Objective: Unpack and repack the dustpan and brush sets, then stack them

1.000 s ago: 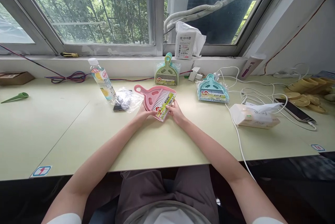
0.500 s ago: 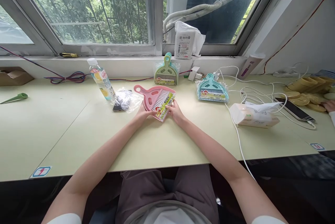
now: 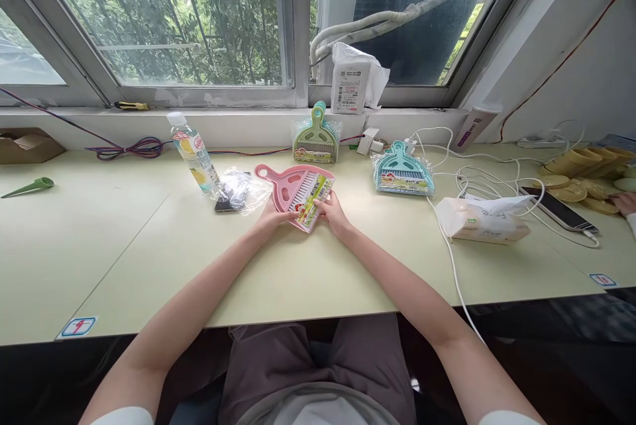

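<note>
A pink dustpan (image 3: pixel 283 188) with a white-bristled brush and a yellow-green label (image 3: pixel 314 200) is held over the table (image 3: pixel 278 279), its handle pointing up and left. My left hand (image 3: pixel 273 215) is closed on its lower left edge, thumb on the label's lower end. On the right side, my right hand (image 3: pixel 335 213) grips the same set, thumb on the label. Crumpled clear plastic (image 3: pixel 251 192) lies left of the dustpan, over a dark phone (image 3: pixel 228 200).
A bottle (image 3: pixel 193 155) stands at left. Wrapped green (image 3: pixel 317 137) and teal (image 3: pixel 403 170) dustpan sets are behind and right. Further right are a tissue pack (image 3: pixel 481 218), white cables, a phone (image 3: pixel 561 210) and another person's hand (image 3: pixel 625 202). A green funnel-like piece (image 3: pixel 30 187) lies far left.
</note>
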### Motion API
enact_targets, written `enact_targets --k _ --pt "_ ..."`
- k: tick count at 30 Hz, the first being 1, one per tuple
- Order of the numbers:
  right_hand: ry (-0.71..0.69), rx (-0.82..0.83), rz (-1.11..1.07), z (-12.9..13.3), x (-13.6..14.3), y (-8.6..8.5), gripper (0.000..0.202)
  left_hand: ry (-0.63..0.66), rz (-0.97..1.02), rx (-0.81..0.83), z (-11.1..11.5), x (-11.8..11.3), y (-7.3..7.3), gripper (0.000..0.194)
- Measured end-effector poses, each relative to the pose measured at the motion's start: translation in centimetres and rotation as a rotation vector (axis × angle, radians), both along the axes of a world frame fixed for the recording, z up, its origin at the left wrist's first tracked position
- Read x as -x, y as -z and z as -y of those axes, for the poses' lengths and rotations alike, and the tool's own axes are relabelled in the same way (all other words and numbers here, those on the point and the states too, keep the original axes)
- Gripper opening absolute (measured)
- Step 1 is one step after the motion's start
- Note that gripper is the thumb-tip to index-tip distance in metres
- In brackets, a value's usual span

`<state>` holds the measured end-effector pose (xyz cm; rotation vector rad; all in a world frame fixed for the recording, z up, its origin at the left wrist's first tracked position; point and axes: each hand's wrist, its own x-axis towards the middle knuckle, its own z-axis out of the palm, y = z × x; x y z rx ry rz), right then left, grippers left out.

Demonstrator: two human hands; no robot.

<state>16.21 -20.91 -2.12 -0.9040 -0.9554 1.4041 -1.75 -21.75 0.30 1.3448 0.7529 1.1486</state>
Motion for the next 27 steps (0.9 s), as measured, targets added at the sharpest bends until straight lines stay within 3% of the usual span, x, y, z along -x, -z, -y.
enact_targets --k 8,15,27 --pt "0.001 0.006 0.02 0.12 -0.04 -0.15 0.035 -0.012 -0.052 -0.025 -0.17 0.15 0.0 0.086" --pt "0.005 0.019 0.034 0.08 -0.2 -0.07 0.035 -0.011 -0.053 -0.035 -0.03 -0.07 0.1 0.074" --pt "0.009 0.023 0.026 0.06 -0.25 0.01 0.039 -0.055 -0.09 -0.037 -0.45 0.15 0.65 0.083"
